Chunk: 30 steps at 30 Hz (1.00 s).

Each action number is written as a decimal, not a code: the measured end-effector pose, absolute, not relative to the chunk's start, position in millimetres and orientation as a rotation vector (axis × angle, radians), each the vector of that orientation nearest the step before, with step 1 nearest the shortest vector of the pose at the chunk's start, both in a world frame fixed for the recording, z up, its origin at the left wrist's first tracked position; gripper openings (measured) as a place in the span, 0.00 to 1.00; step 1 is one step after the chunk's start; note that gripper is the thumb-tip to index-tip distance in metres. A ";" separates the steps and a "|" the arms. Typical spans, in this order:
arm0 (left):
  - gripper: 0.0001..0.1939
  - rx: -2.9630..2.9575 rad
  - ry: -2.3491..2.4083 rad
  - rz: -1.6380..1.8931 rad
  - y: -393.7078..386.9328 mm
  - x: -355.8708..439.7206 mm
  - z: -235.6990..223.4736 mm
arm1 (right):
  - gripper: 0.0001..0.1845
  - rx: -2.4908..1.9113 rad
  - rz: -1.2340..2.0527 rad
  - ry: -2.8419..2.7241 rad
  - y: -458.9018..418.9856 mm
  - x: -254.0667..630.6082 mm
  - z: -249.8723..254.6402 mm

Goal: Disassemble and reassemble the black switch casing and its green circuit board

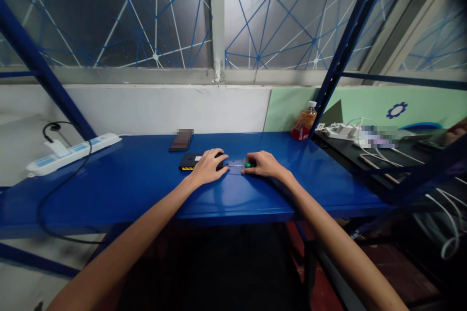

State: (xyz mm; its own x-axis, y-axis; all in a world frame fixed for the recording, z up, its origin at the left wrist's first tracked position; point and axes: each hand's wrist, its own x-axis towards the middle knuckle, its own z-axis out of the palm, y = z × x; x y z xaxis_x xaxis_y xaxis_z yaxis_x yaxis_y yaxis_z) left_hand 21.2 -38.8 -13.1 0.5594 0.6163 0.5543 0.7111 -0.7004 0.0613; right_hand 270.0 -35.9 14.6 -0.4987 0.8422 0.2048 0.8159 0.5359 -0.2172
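While bracing the black box (188, 160) on the blue desk (138, 184) with the left hand (209, 165), clasped over its right end, grip the green-handled screwdriver (247, 165) in the right hand (263, 163), pinched close at the handle. Best held level, in line with the box, pressed lightly and evenly; tip contact hard to judge beside the left fingers.

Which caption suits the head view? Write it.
Left hand on a flat black box, right hand holding a green-handled screwdriver, over a glossy blue table.
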 end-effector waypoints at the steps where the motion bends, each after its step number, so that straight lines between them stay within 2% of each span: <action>1: 0.17 -2.622 -1.127 -0.832 -38.9 21.2 -13.0 | 0.21 -1.381 0.139 -2.488 -36.6 269.7 14.5; 10: 0.17 -2.626 -1.134 -0.810 -39.0 20.8 -12.4 | 0.25 -1.439 0.130 -2.483 -40.2 268.2 16.1; 30: 0.16 -2.634 -1.123 -0.812 -39.1 20.4 -12.3 | 0.24 -1.407 0.195 -2.433 -42.6 268.0 20.8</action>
